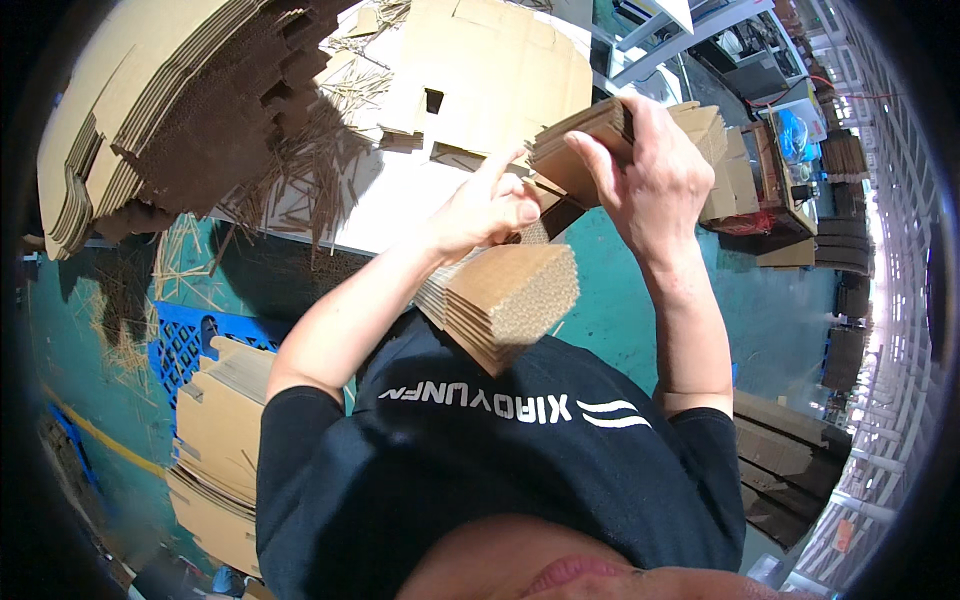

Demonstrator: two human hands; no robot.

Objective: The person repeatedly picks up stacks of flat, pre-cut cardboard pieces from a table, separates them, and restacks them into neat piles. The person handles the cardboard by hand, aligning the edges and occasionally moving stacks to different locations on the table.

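Note:
My right hand (660,170) is closed around a stack of cardboard pieces (582,150), its thumb on the near face and its fingers over the far edge. My left hand (490,205) is beside that stack, with the index finger stretched toward its left edge and the other fingers partly bent. I see nothing clearly gripped in it; the undersides of the fingers are hidden. Just below my left hand, close to my chest, is another stack of cardboard pieces (510,295), its corrugated ends turned to the right. What supports it is hidden.
Ahead stands a white table (370,205) with flat cardboard sheets (490,70) and loose cardboard strips (350,95). A tall cardboard pile (160,90) rises at the left. A blue pallet (185,340) and more cardboard (225,420) lie lower left. Boxes (750,180) stand at the right.

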